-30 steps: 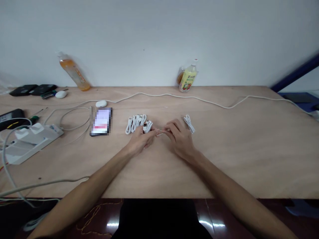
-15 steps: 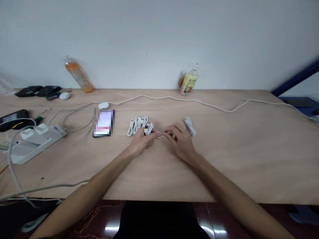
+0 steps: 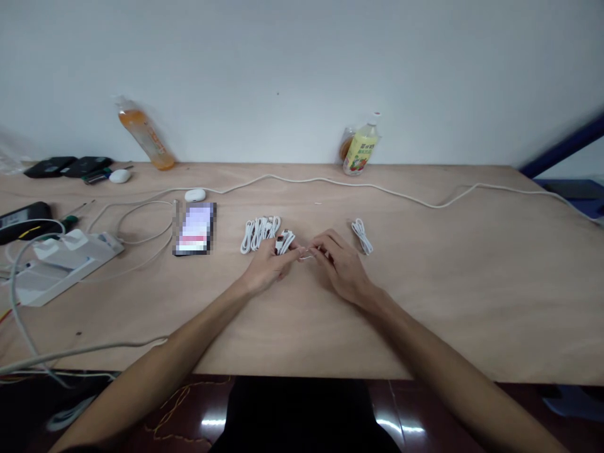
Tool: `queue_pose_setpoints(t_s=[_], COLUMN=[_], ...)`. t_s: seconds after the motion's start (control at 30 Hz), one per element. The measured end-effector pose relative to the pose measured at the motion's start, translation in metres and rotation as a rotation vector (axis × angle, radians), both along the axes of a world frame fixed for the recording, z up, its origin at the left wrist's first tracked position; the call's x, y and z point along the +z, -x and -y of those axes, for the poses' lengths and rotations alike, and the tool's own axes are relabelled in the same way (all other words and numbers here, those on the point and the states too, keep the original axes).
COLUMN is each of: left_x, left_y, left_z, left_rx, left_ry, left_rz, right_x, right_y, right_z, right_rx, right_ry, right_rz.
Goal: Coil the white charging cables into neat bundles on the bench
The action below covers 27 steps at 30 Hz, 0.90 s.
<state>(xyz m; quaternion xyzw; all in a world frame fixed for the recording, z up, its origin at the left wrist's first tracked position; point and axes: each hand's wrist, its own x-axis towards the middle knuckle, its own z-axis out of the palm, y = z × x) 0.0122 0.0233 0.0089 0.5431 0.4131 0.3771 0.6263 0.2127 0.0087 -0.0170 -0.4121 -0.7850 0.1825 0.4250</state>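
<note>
Finding, risk: the held coil [image 3: 285,241], a bundled white cable, could in my judgement spring loose if the left hand [image 3: 264,269] relaxes while the thin pale strand [image 3: 307,257] is under pull. The strand is slight and the fingertips meet on it at their very ends, so a slip there is a fair concern. A second hazard is mixing: the row of white coils [image 3: 257,235] lies just beyond and beside the left hand, and a loose loop could snag on it.

Finding, position: the held coil sits in the left grip, pinched between thumb and fingers, its dark-mouthed connector end showing above the thumb. The right hand [image 3: 343,267] is directly opposite, thumb and fingers drawn together on the strand, which spans the narrow gap between both sets of fingertips. The view is too coarse to tell whether this strand is a tie or part of the cable itself.

Finding, surroundings: a single white coil [image 3: 362,236] rests on the tabletop [image 3: 453,296] just beyond the right hand, untouched. A phone [image 3: 195,229] lies to the left, apart from both hands.
</note>
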Motion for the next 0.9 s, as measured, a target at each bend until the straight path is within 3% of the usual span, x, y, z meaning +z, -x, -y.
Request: queue_pose_setpoints(t_s=[0.5,0.9], left_x=[0.0039,0.0027], left_y=[0.0018,0.0023], left_z=[-0.0009,-0.0009], left_rx=[0.028,0.024], left_ry=[-0.018,-0.019], left_rz=[-0.018,-0.055], right_x=[0.0081,0.0059], right_y=[0.0026,0.0000], right_z=[0.0038,0.0017], right_rx=[-0.007,0.016], right_ry=[0.173,0.114], right_rz=[-0.124,-0.080])
